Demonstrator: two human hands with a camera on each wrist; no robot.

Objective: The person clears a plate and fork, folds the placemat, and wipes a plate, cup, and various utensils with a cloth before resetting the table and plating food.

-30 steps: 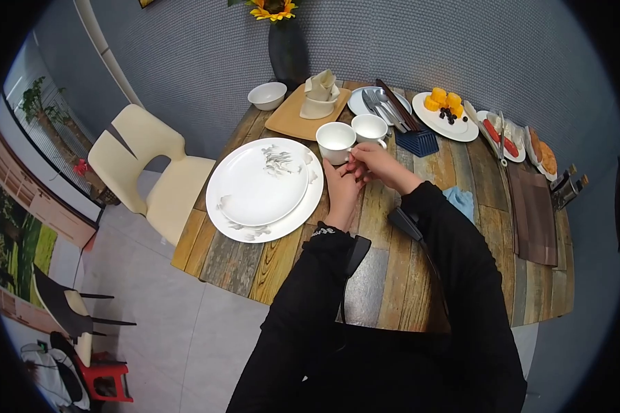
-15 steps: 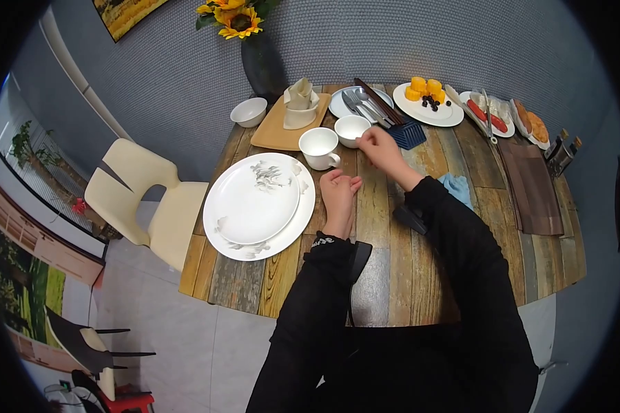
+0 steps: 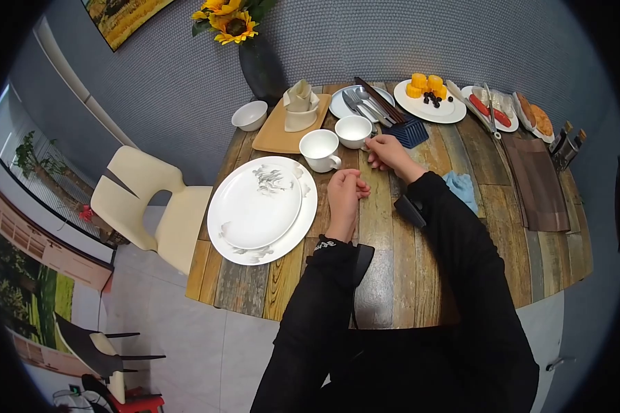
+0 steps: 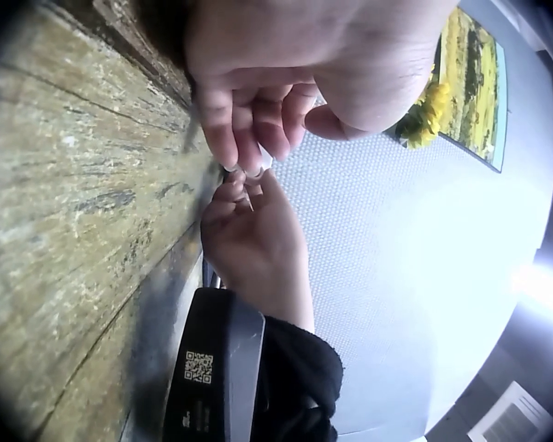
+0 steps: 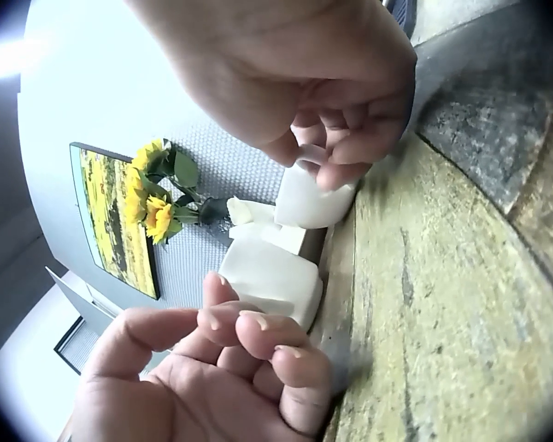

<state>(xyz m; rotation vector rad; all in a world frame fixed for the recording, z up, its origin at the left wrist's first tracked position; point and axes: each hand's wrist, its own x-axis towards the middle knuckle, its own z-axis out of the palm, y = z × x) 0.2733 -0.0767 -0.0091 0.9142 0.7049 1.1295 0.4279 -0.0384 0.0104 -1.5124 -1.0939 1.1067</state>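
Two white teacups stand side by side on the wooden table in the head view. My right hand [image 3: 393, 155] is at the farther-right teacup [image 3: 353, 131], and its thumb and forefinger pinch that cup's handle [image 5: 311, 155] in the right wrist view. In front of the nearer teacup [image 3: 318, 147], my left hand [image 3: 344, 196] hovers with loosely bent fingers and nothing in them. This cup's handle points toward the gap between the hands. To the left lie two stacked white plates [image 3: 255, 206] with a grey ink pattern.
Behind the cups are a wooden tray [image 3: 272, 135] with a folded napkin [image 3: 300, 113] and a small bowl [image 3: 249, 115]. Farther right are a cutlery plate [image 3: 337, 107], a fruit plate [image 3: 413, 110], a blue cloth [image 3: 461, 190] and a brown placemat [image 3: 536, 186]. A vase [image 3: 260, 72] stands at the wall.
Both hands were at the nearer teacup's handle. The left hand has drawn back from it, and the right hand has moved over to the other teacup's handle. The head view has shifted slightly.
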